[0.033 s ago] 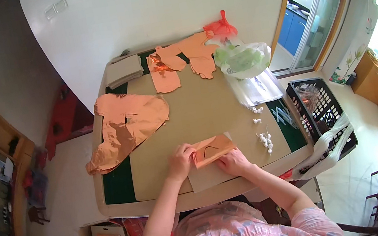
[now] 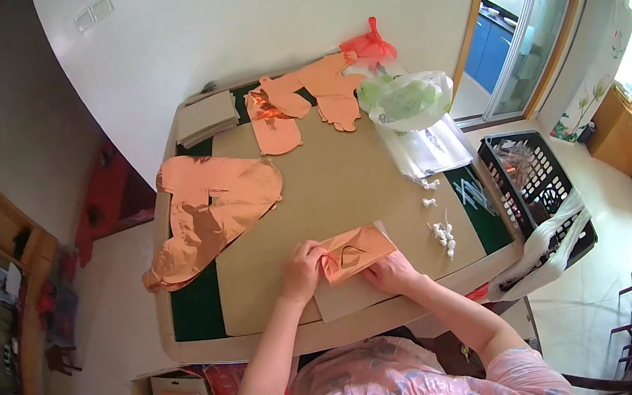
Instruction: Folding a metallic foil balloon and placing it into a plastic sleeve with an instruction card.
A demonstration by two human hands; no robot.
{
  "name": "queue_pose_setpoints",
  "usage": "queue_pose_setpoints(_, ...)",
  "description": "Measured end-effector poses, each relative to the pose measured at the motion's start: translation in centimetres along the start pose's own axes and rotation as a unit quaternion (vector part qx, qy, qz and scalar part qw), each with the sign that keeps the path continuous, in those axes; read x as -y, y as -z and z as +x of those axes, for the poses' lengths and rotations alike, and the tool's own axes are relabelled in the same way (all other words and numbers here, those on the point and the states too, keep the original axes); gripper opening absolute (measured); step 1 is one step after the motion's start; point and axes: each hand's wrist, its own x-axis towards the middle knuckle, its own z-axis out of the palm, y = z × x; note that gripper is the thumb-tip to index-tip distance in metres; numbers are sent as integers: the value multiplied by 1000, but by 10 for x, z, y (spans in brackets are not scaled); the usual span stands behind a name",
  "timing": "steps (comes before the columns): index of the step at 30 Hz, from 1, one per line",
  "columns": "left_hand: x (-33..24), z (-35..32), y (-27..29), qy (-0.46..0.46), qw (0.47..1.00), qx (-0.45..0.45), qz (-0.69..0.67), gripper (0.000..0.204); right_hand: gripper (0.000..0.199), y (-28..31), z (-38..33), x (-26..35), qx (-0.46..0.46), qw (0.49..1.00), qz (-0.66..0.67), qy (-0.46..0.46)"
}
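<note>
My left hand (image 2: 305, 272) pinches the left end of a folded rose-gold foil balloon (image 2: 362, 250) near the table's front edge. At its lower right, my right hand (image 2: 394, 273) grips the balloon's edge, its fingertips partly hidden beneath. A thin dark curved line shows on the shiny upper face. Under the balloon and my hands lies a pale flat sheet (image 2: 341, 301), probably card. To the left, a large flat foil balloon (image 2: 222, 204) is spread out. More flat foil balloons (image 2: 328, 88) lie at the table's far side.
A stack of grey-beige cards (image 2: 206, 118) sits far left. On the right are clear plastic bags (image 2: 432, 150), a greenish plastic bag (image 2: 408, 100), small white bundles (image 2: 445, 239) and pale straws (image 2: 474, 195). A black crate (image 2: 532, 180) stands beside the table's right edge.
The folded balloon has tilted slightly, its front edge a little lower and more of its upper face showing. Both hands stay in nearly the same place.
</note>
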Motion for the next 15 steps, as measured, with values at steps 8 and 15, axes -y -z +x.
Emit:
queue_pose_setpoints(8, -7, -12, -1, 21, 996, 24, 81, 13, 35, 14, -24, 0, 20, 998, 59, 4)
queue_pose_setpoints(15, -5, -16, -3, 39, 998, 39, 44, 17, 30, 88, 4, -1, -147, 982, 93, -68)
